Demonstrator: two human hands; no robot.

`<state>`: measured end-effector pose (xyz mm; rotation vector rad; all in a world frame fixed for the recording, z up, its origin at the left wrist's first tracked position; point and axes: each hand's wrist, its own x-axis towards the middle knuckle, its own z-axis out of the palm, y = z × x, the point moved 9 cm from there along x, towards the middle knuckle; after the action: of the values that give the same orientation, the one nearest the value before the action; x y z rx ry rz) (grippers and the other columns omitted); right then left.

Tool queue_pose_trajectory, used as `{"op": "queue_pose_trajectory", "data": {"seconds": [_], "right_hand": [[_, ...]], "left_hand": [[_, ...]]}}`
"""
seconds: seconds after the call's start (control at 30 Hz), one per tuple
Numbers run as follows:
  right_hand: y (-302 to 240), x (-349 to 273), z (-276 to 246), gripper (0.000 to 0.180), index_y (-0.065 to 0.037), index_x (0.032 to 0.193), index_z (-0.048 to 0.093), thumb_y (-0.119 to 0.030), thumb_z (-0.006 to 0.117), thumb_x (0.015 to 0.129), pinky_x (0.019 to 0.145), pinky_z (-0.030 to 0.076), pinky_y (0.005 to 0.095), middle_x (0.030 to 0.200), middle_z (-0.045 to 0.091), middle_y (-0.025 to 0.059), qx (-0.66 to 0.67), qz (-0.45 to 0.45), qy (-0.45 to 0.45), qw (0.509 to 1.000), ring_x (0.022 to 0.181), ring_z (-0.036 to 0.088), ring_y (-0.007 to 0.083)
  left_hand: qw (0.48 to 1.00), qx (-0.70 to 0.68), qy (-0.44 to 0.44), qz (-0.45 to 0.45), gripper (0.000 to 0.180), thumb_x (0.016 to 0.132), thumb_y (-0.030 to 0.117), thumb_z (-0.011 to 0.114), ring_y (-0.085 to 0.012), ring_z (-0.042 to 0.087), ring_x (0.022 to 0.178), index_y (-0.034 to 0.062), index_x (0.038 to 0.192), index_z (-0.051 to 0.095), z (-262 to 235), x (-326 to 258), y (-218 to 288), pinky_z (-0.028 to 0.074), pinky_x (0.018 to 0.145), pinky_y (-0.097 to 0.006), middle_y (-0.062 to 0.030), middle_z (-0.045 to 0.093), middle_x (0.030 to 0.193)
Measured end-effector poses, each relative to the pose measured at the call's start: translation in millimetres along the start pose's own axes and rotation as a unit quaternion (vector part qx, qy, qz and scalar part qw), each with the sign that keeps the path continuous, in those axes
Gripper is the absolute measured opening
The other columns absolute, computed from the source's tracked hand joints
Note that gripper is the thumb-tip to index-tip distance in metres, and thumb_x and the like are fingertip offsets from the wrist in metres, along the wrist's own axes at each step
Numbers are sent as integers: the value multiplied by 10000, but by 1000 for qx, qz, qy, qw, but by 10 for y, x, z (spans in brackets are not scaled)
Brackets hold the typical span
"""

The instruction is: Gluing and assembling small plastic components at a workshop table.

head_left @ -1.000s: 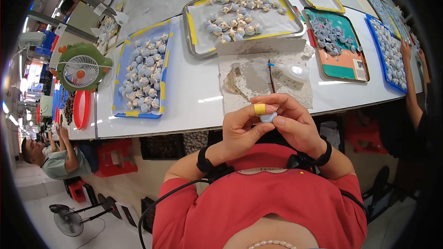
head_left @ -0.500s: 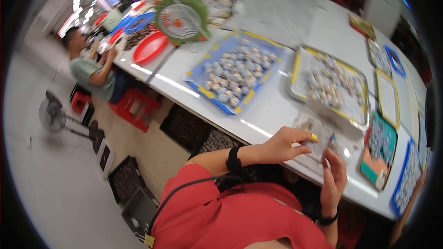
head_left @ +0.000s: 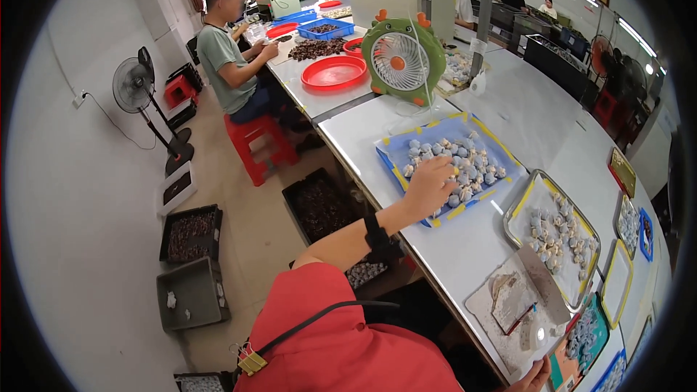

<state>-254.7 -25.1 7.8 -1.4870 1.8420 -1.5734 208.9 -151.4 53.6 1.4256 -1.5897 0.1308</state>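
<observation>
Left hand (head_left: 432, 183) over blue tray (head_left: 396, 144), pieces (head_left: 475, 172) inside

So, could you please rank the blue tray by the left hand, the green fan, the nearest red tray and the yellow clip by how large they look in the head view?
Largest to smallest:
Blue tray, partly covered by the left hand
Green fan
Red tray
Yellow clip

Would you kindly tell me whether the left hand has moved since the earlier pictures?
Yes, leftward: the left hand, earlier by the stained board, is now over the blue tray.
</observation>
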Motion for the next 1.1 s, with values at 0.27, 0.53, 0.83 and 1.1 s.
{"op": "queue_pose_trajectory", "data": {"seconds": [0.27,0.53,0.83,1.1], "right_hand": [[500,-56,-153,226,17,904,597,-197,591,833,539,417,317,751,584,169,-6,69,134,989,632,516,200],[540,-72,-85,216,4,822,575,-208,552,848,548,411,337,688,544,152,-29,61,133,989,611,490,224],[354,-60,103,299,11,737,542,-233,473,894,465,377,333,578,496,126,-142,-11,113,983,503,434,215],[448,-99,-48,334,17,679,491,-225,452,905,436,358,314,536,463,87,100,-379,52,918,467,410,187]], "left_hand": [[998,31,52,17,177,720,87,633,-346,445,1098,13,867,568,-269,-535,-157,321,912,-472,-163,520,1131],[995,23,84,-41,202,727,80,629,-317,456,1133,85,929,626,-310,-656,-282,259,980,-463,-115,527,1177],[997,-24,74,-24,237,709,64,650,-299,461,1143,106,942,632,-367,-627,-289,220,999,-462,-114,532,1178],[993,-102,65,-7,145,721,25,623,-268,545,1041,75,857,637,-424,-643,-267,164,1027,-441,-94,611,1048]]}}
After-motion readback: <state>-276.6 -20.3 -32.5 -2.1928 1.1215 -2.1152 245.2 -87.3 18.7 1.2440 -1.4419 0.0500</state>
